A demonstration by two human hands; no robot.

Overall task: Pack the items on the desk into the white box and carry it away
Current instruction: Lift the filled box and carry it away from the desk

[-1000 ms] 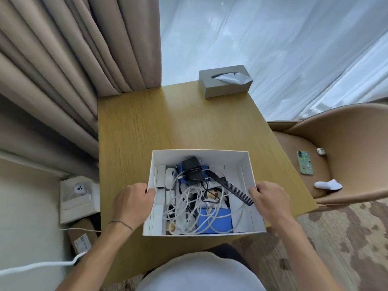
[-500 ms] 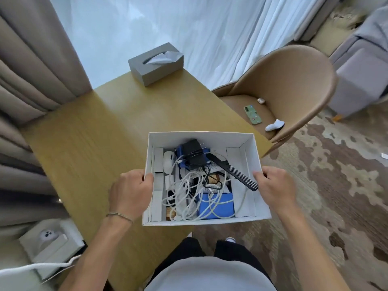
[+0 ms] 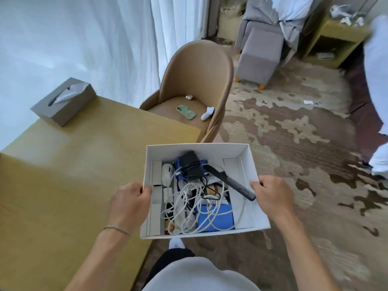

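Two hands are clamped on the white box [image 3: 245,156], which is held in the air off the right edge of the desk [image 3: 63,185], above the patterned carpet [image 3: 294,133]. Far left, a grey tissue box [image 3: 63,101] is left on the desk. The left hand [image 3: 129,204] is curled round the box's left wall, thumb hooked over the rim. Inside, a tangle of white cable [image 3: 189,213] is piled over a blue case [image 3: 216,218], with a black charger [image 3: 191,165] at the far end and a black comb [image 3: 231,183] laid slantwise, its tip propped against the right wall. The right hand [image 3: 273,198] is wrapped on the right wall, thumb over the edge. Beyond, a brown chair [image 3: 199,80] is seen with a phone [image 3: 186,111] on its seat.

Packing is judged done; carrying is under way. The thin card walls could be bowed by the grip and the box dropped. If it is tipped, the comb could be slid out over the rim. A cable loop could be snagged on the chair in passing
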